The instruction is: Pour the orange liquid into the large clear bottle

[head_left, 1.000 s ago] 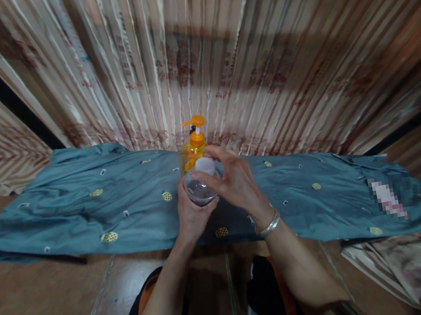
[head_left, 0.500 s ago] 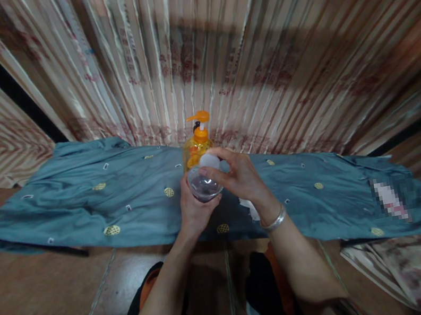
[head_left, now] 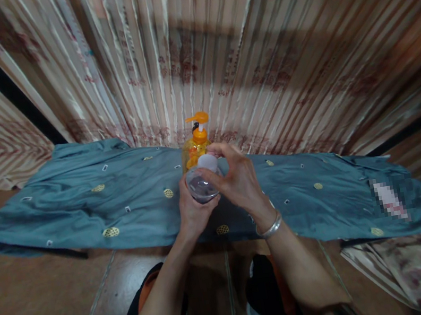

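My left hand (head_left: 195, 212) is wrapped round a clear plastic bottle (head_left: 200, 187), tilted with its top toward the far side. The bottle has a round white cap (head_left: 208, 161) at its top. Thumb and fingers of my right hand (head_left: 240, 178) close on that cap from the right; part of their contact is hidden. Just behind the cap stands a yellow pump bottle (head_left: 195, 148) with an orange pump head (head_left: 201, 117), upright on the teal cloth.
A teal cloth (head_left: 132, 170) with small yellow prints covers the narrow table. Striped curtains (head_left: 184, 49) hang close behind it. A black pole (head_left: 16, 93) rises at the left. A blurred-out pale item (head_left: 389, 200) lies at the right end.
My right hand has turned slightly at the cap, its wrist shifting a little left. A white scrap beside that wrist is now mostly covered. The left hand keeps its hold.
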